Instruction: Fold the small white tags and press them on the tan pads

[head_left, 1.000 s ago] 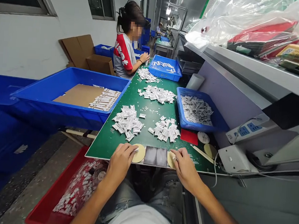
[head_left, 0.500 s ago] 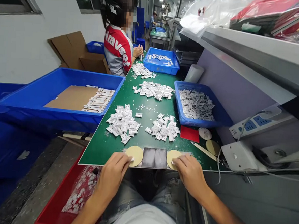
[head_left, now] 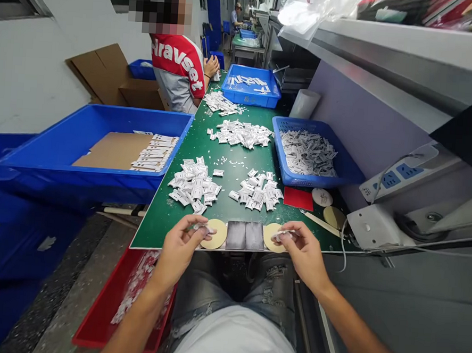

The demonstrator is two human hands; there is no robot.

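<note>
My left hand (head_left: pixel 182 242) pinches a small white piece (head_left: pixel 204 228) over the left yellow disc (head_left: pixel 217 235). Closed on another white piece (head_left: pixel 284 234), my right hand (head_left: pixel 302 251) is over the left part of its arm's side of the table edge, at the right yellow disc (head_left: pixel 271 237). Between the discs lie two dark grey rectangular pads (head_left: pixel 245 235). Beyond them on the green table (head_left: pixel 226 197) are a left pile of white pieces (head_left: pixel 195 184) and a right pile (head_left: pixel 259 191).
A blue basket (head_left: pixel 342 172) of white pieces stands right, near a red square (head_left: pixel 298 198). A large blue bin (head_left: pixel 61 150) is left, a red bin (head_left: pixel 91 317) below. Farther back, a person (head_left: pixel 179 66) sits beside a blue tray (head_left: pixel 251 98).
Both hands have lifted slightly off the discs, and the white pieces in their fingers now show more. The camera view has shifted a little, and the person at the back has moved left in view.
</note>
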